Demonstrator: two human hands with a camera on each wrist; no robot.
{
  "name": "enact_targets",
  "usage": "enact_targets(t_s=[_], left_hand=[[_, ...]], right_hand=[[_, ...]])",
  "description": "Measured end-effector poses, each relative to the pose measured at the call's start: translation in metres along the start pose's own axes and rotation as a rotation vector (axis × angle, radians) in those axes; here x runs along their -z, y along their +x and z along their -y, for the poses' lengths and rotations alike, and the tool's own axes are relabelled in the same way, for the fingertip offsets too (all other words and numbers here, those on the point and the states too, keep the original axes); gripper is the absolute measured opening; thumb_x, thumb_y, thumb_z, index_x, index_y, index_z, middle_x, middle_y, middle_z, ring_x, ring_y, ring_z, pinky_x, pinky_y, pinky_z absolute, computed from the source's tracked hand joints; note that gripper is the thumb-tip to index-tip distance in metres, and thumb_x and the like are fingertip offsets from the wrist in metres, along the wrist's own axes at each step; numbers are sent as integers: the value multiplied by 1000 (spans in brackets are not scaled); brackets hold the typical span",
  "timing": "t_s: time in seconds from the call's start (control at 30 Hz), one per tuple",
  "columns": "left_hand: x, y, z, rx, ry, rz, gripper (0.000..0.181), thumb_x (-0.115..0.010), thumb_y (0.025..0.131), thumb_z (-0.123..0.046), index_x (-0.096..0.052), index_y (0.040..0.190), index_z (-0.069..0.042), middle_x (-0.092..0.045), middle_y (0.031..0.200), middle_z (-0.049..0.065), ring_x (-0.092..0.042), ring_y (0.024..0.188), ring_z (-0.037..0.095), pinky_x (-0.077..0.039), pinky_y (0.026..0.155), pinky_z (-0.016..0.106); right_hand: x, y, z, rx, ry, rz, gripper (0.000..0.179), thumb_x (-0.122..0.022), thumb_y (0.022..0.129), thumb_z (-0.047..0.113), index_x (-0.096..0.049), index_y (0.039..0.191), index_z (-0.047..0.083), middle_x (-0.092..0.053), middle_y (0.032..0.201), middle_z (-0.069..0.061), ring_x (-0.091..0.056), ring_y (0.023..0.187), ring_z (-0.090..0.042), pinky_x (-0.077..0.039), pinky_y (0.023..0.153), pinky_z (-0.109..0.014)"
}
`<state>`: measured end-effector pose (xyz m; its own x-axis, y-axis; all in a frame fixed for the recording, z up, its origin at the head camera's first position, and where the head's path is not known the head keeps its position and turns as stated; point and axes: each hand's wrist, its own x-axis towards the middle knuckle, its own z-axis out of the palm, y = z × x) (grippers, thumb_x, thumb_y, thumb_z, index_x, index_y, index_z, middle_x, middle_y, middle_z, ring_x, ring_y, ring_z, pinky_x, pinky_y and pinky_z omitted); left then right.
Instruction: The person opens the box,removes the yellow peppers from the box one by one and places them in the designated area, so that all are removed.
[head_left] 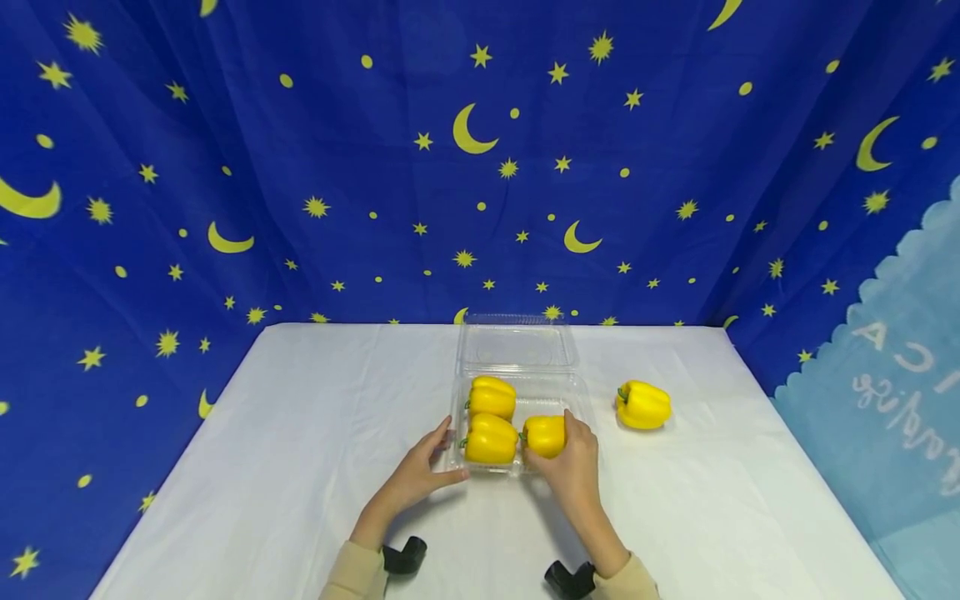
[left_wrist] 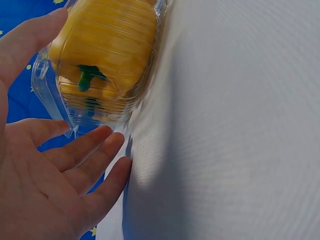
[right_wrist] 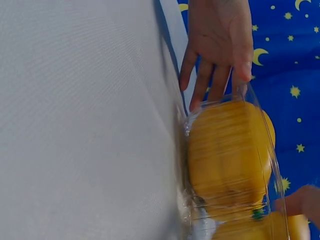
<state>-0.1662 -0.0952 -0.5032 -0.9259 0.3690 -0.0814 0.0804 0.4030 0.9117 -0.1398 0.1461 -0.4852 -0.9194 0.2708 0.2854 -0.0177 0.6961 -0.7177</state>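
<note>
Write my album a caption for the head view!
Right hand grips a yellow pepper at the open clear box holding two; a fourth lies on the table.

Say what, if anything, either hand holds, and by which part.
The right hand pinches a blocky yellow bell pepper by its near side and the end opposite its green stem. The left hand, spread beside the clear plastic container, grips nothing.

I've got yel peppers [head_left: 491,440], grn stems [left_wrist: 86,80], clear box [head_left: 517,343] low ctr; wht cloth [head_left: 262,467] btm; blue drape [head_left: 337,125] up top w/ yel moons [head_left: 467,143] & stars [head_left: 557,73]; lt-blue banner [head_left: 862,450] R.
</note>
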Motion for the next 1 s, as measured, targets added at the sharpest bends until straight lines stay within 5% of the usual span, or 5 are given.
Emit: enact_targets(t_s=[0.2,0.43,0.7,1.0], left_hand=[[-1,0,1,-1,6,5,94,-78,79,-28,-22,152,-8,-44,144,18,-44,131,35,-35,112,52],[-1,1,1,-4,9,0,94,-78,78,-28,-23,152,-8,-44,144,17,-44,131,35,-33,113,53],[-1,2,2,-2,8,-10,95,-79,78,-29,-23,151,-8,-45,143,17,-44,130,34,-32,114,53],[-1,1,2,5,22,-18,94,-79,77,-29,-24,151,-8,-46,143,17,-45,130,34,-33,113,53]], right_hand=[[5,3,4,-42,127,-60,86,-85,66,22,-45,135,-9,-53,128,-27,-49,111,-37,-47,91,-48],[15,15,8,58,182,-167,79,-84,63,14,-50,130,-9,-56,125,-27,-48,111,-39,-42,97,-52],[32,36,10,110,223,-227,80,-85,61,13,-51,130,-9,-55,127,-27,-48,119,-40,-33,109,-55],[53,55,8,117,220,-280,78,-84,62,12,-51,130,-9,-53,128,-28,-45,119,-42,-37,104,-54]])
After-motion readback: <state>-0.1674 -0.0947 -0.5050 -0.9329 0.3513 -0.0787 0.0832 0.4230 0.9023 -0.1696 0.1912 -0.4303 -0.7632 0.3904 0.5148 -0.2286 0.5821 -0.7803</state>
